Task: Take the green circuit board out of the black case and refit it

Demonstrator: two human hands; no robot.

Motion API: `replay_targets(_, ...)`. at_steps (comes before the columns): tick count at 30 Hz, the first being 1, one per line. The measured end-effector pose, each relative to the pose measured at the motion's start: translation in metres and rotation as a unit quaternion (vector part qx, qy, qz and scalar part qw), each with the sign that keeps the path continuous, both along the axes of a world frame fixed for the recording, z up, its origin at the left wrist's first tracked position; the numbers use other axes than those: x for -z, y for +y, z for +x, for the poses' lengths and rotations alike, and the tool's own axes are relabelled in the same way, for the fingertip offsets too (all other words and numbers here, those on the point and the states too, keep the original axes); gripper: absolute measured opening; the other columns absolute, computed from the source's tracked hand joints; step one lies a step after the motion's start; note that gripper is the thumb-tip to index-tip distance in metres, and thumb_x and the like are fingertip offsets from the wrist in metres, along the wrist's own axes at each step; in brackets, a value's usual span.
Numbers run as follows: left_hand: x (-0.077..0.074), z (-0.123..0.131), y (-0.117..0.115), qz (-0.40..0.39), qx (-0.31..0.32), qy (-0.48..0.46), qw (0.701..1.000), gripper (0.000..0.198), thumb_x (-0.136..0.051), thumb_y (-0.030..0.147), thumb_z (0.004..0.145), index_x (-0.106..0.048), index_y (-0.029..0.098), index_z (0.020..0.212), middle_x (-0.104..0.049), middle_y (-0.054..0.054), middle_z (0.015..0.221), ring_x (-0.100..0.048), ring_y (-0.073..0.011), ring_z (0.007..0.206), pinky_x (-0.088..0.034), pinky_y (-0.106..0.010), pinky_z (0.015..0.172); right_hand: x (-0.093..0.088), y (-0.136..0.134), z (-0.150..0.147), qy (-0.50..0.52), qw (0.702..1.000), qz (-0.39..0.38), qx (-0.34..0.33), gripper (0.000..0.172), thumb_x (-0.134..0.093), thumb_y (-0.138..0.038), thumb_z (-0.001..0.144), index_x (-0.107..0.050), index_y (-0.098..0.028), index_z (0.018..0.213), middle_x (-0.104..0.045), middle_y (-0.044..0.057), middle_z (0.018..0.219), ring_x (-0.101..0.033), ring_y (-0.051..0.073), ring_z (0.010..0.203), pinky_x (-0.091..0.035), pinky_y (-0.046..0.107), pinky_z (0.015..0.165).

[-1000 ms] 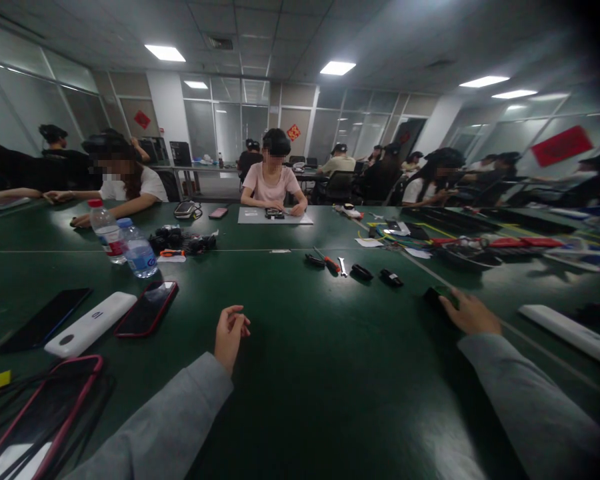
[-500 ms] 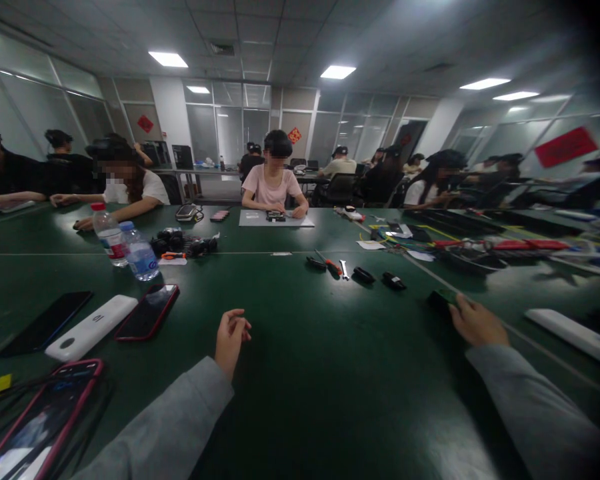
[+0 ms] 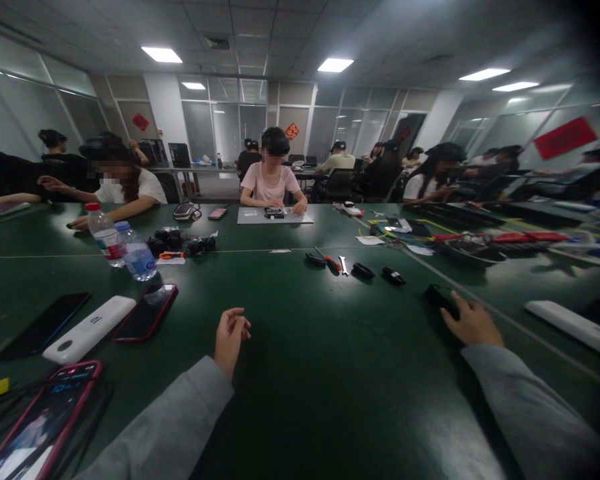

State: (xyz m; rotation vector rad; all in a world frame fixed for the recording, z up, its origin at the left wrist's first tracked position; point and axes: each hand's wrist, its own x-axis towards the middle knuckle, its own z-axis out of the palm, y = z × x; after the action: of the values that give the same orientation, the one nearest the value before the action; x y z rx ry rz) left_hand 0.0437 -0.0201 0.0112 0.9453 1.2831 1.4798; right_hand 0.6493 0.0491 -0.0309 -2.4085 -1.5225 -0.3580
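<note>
My left hand (image 3: 230, 337) rests on the dark green table (image 3: 320, 360) with its fingers curled loosely together, and nothing shows in it. To the right, my right hand (image 3: 473, 323) lies over a small dark flat object (image 3: 440, 295), with fingertips on its near end. Both arms wear grey sleeves. Left of my left hand lie a red-cased phone (image 3: 147, 311), a white power bank (image 3: 90, 329) and a black phone (image 3: 44, 325). A pink-cased phone (image 3: 40, 420) with a lit screen sits at the near left corner.
Two water bottles (image 3: 127, 250) stand at the left. A screwdriver (image 3: 330, 261), a small wrench and black parts (image 3: 377, 273) lie mid-table. A white bar (image 3: 570, 327) lies at the right. Several people sit around the far side, one opposite me at a grey mat (image 3: 275, 217).
My right hand has shifted slightly on the dark object. The pink-cased phone's screen has lit up. My left hand has stayed in place.
</note>
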Motion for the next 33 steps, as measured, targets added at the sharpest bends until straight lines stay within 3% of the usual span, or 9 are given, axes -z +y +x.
replay_targets(3, 0.002, 0.000, 0.001, 0.003, 0.000, 0.000, 1.000, 0.028, -0.055, 0.033, 0.073, -0.050, 0.017, 0.096, -0.057, 0.002, 0.068, -0.054, -0.0100, 0.053, -0.043, -0.024, 0.051, -0.004, -0.008, -0.028, 0.016, 0.999, 0.032, -0.008, 0.061, -0.034, -0.056, 0.080, -0.035, -0.025, 0.133, -0.045, 0.014, 0.113, -0.051, 0.031, 0.102, -0.044, 0.041, 0.081)
replay_targets(5, 0.003, 0.000, 0.002, 0.004, 0.002, 0.000, 1.000, 0.029, -0.056, 0.033, 0.073, -0.050, 0.017, 0.096, -0.057, 0.002, 0.069, -0.054, -0.0101, 0.053, -0.043, -0.024, 0.051, -0.011, -0.012, -0.068, 0.013, 0.995, 0.088, -0.040, 0.057, -0.037, -0.051, 0.082, -0.036, -0.025, 0.133, -0.042, 0.013, 0.119, -0.047, 0.030, 0.107, -0.043, 0.039, 0.087)
replay_targets(11, 0.000, 0.004, 0.002, 0.011, 0.073, 0.017, 0.997, 0.039, -0.055, 0.039, 0.075, -0.050, 0.017, 0.107, -0.063, -0.005, 0.085, -0.061, -0.0133, 0.064, -0.046, -0.028, 0.060, -0.036, -0.021, -0.254, 0.058, 0.947, 0.221, -0.224, 0.050, -0.040, -0.038, 0.086, -0.036, -0.025, 0.134, -0.042, 0.010, 0.122, -0.044, 0.026, 0.112, -0.042, 0.042, 0.092)
replay_targets(15, -0.002, 0.008, 0.003, 0.009, 0.141, -0.002, 0.990, 0.048, -0.058, 0.039, 0.076, -0.045, 0.016, 0.116, -0.059, -0.014, 0.111, -0.063, -0.0181, 0.084, -0.047, -0.036, 0.079, -0.042, -0.045, -0.367, 0.093, 0.900, 0.184, -0.383, 0.047, -0.041, -0.031, 0.087, -0.037, -0.023, 0.133, -0.041, 0.010, 0.124, -0.043, 0.022, 0.114, -0.042, 0.038, 0.094)
replay_targets(18, 0.000, 0.008, 0.006, 0.013, 0.159, -0.049, 0.986, 0.058, -0.063, 0.038, 0.072, -0.040, 0.017, 0.121, -0.054, -0.016, 0.119, -0.062, -0.0200, 0.091, -0.045, -0.039, 0.086, -0.044, -0.070, -0.419, 0.123, 0.868, 0.160, -0.453, 0.049, -0.042, -0.026, 0.087, -0.034, -0.023, 0.135, -0.041, 0.009, 0.125, -0.042, 0.021, 0.115, -0.042, 0.038, 0.095)
replay_targets(24, 0.001, 0.002, 0.007, 0.016, 0.157, -0.089, 0.983, 0.056, -0.069, 0.035, 0.067, -0.046, 0.018, 0.115, -0.057, -0.013, 0.114, -0.054, -0.0257, 0.106, -0.046, -0.039, 0.086, -0.049, -0.092, -0.450, 0.225, 0.820, 0.137, -0.508, 0.054, -0.045, -0.025, 0.085, -0.029, -0.023, 0.137, -0.041, 0.010, 0.127, -0.040, 0.021, 0.118, -0.037, 0.041, 0.100)
replay_targets(28, -0.001, -0.001, 0.005, 0.005, 0.168, -0.098, 0.981, 0.057, -0.070, 0.031, 0.065, -0.045, 0.022, 0.116, -0.059, -0.011, 0.111, -0.058, -0.0246, 0.100, -0.047, -0.037, 0.082, -0.046, -0.086, -0.445, 0.410, 0.766, 0.103, -0.483, 0.068, -0.058, -0.038, 0.078, -0.027, -0.020, 0.136, -0.042, 0.010, 0.126, -0.040, 0.022, 0.119, -0.033, 0.041, 0.103)
replay_targets(30, -0.001, -0.002, 0.005, 0.005, 0.167, -0.100, 0.981, 0.057, -0.070, 0.030, 0.065, -0.046, 0.022, 0.116, -0.059, -0.010, 0.110, -0.058, -0.0235, 0.098, -0.047, -0.035, 0.080, -0.046, -0.081, -0.441, 0.547, 0.714, 0.035, -0.435, 0.060, -0.052, -0.046, 0.081, -0.032, -0.020, 0.131, -0.047, 0.010, 0.120, -0.049, 0.021, 0.109, -0.040, 0.041, 0.096)
replay_targets(33, 0.001, -0.004, 0.006, 0.013, 0.167, -0.117, 0.979, 0.055, -0.069, 0.030, 0.067, -0.047, 0.023, 0.117, -0.059, -0.009, 0.109, -0.059, -0.0222, 0.097, -0.047, -0.033, 0.080, -0.048, -0.076, -0.439, 0.734, 0.556, -0.116, -0.371, 0.051, -0.036, -0.054, 0.086, -0.039, -0.019, 0.123, -0.056, 0.009, 0.105, -0.061, 0.018, 0.082, -0.050, 0.037, 0.076)
